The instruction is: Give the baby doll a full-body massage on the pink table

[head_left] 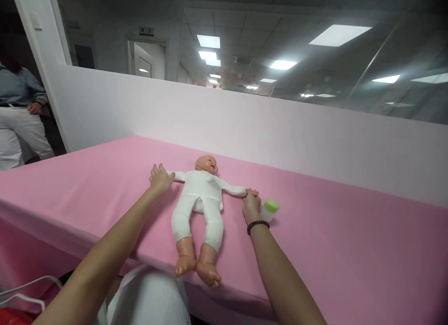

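The right hand (251, 206) grips one arm (234, 190) of the doll (203, 185), the left hand (161, 180), its grip unclear, meets the other, seemingly holding both spread; moving them calls for even handling.

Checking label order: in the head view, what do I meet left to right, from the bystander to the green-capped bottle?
Bystander → left hand → doll's torso → right hand → green-capped bottle.
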{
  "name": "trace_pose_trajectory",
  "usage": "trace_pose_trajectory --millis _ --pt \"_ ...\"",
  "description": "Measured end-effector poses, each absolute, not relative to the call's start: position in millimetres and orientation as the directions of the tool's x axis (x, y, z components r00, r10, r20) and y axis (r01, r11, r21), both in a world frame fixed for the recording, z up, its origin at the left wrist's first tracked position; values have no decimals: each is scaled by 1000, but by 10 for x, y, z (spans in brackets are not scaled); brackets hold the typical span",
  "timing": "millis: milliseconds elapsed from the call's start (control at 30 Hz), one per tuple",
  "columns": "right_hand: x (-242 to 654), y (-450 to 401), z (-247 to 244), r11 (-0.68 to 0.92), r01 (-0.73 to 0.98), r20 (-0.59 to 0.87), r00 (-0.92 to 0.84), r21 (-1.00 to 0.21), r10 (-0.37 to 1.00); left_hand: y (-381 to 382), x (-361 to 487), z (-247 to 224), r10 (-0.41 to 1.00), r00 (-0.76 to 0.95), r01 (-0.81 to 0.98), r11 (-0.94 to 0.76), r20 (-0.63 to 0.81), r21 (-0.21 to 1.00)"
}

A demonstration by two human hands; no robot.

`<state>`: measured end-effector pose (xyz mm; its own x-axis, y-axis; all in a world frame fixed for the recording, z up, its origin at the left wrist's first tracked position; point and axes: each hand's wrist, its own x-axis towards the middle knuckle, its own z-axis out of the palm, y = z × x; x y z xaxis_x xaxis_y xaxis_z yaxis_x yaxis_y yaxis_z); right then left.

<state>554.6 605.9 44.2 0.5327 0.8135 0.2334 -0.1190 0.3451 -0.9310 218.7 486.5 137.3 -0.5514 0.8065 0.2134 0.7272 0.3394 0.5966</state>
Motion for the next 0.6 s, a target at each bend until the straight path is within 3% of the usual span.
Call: trace_pose_trajectory --millis 67,133,233,333,467,600 --pt "5530 6051 457 329 -127 213 541 -936 814 4386 2349 1523 921 -358 814 226 156 536" --pt "5515 6047 468 316 -134 196 544 -939 816 3811 2564 1517 950 -267 867 163 162 470" --pt "5497 6034 481 290 -147 165 551 -946 818 3075 2942 1189 961 -216 928 148 172 341" --pt "5488 5988 505 250 -158 120 566 -955 816 2767 3246 724 944 -255 936 186 212 298" --pt "5478 5904 569 184 -167 56 574 -969 817 2819 3360 377 825 -272 934 101 496 344" --pt "5457 5911 606 180 -192 42 563 -965 825 2808 3256 340 754 -279 882 -44 595 470"
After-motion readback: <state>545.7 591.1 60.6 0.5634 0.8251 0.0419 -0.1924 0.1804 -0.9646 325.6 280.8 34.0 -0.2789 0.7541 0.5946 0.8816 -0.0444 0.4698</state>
